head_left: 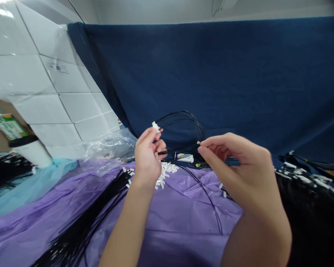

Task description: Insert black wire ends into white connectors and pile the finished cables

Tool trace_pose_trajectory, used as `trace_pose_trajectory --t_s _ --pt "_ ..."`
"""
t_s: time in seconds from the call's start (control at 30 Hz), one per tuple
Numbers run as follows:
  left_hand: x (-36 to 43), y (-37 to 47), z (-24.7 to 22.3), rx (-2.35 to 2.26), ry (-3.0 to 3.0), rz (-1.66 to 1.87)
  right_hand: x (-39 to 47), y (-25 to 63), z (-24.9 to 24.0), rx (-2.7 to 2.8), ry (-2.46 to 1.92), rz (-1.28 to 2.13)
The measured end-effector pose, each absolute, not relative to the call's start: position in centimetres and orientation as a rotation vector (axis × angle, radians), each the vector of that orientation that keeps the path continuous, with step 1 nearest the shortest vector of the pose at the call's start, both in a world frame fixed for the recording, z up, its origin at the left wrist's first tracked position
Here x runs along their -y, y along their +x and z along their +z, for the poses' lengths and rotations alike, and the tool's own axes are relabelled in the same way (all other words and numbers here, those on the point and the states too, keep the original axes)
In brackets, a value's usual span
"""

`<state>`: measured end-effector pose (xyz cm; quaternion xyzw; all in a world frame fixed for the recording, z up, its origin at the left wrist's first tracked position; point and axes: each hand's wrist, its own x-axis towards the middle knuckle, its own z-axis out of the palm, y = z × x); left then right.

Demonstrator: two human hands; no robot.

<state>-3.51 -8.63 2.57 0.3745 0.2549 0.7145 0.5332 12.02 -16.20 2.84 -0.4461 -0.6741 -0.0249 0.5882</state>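
Observation:
My left hand (149,157) is closed around a white plastic connector housing (155,127), which sticks up past the thumb and forefinger. Black wires (189,115) run out of this housing and arc over to the right. More black wires come from the lower fingers of the same hand and hang down over the purple sheet. Level with it on the right, my right hand (236,167) pinches a tiny pale wire end (198,142) between thumb and forefinger. A gap separates the two hands. Below them lies a pile of loose white connector housings (164,174).
A long bundle of black wires (86,226) lies on the purple sheet (180,218) at left. Another wire bundle (303,200) with white ends sits at right. A lidded cup (33,152), clear plastic (108,148) and stacked white boxes (44,107) stand left; a blue curtain (217,74) hangs behind.

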Motion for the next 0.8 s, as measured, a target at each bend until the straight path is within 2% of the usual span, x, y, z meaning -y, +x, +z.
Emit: trace_pose_trajectory --t_s 0.2,0.33,0.8 --pt "8.6 -4.3 2.9 -0.53 0.763 1.694 14.7 12.1 2.3 1.879 -1.159 0.265" --pt "8.6 -4.3 3.1 -0.529 0.731 1.676 14.0 11.6 2.0 1.965 -1.175 0.348" --pt "8.5 -3.5 2.5 -0.583 0.814 1.761 13.7 10.8 2.0 1.865 -1.318 0.078"
